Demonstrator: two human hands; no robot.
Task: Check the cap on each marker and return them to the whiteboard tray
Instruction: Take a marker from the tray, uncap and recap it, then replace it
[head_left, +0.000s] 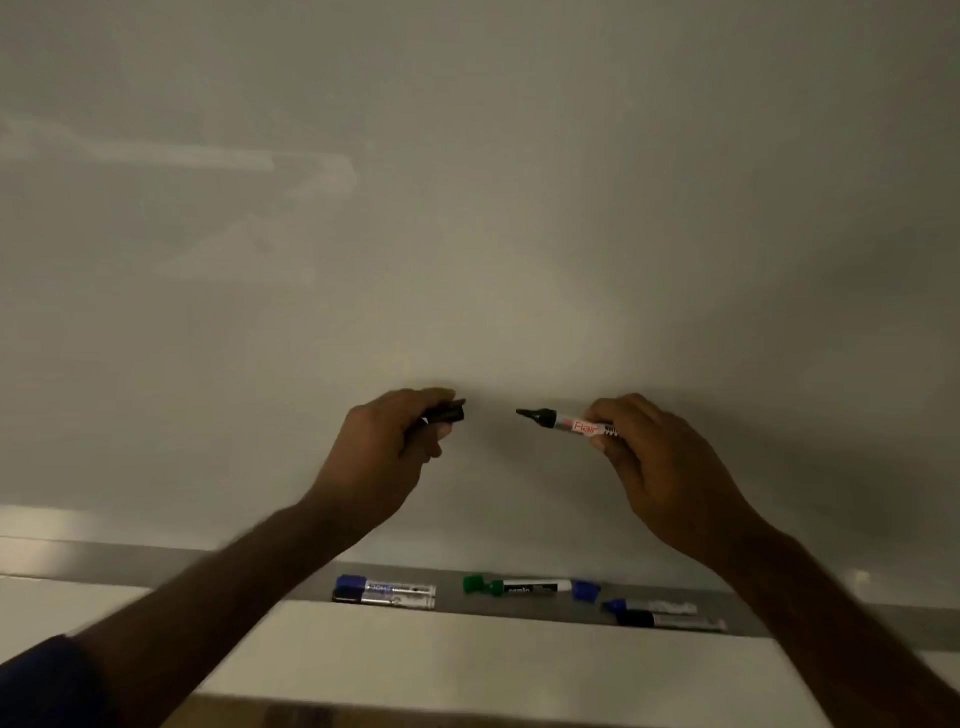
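Two parts apart: cap (451, 413) gripped in left hand (387, 457), marker (569, 422) in right hand (660, 467). Misaligned push risks inked fingers (602, 415), loose cap.

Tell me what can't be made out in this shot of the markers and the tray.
Head view only:
- Black cap: mostly hidden inside the left hand; only its end shows.
- Uncapped marker: rear half covered by the right hand; label partly readable.
- Tray: both forearms cross it, hiding parts.
- Tray markers: labels too small and blurred to read; cap tightness unclear.
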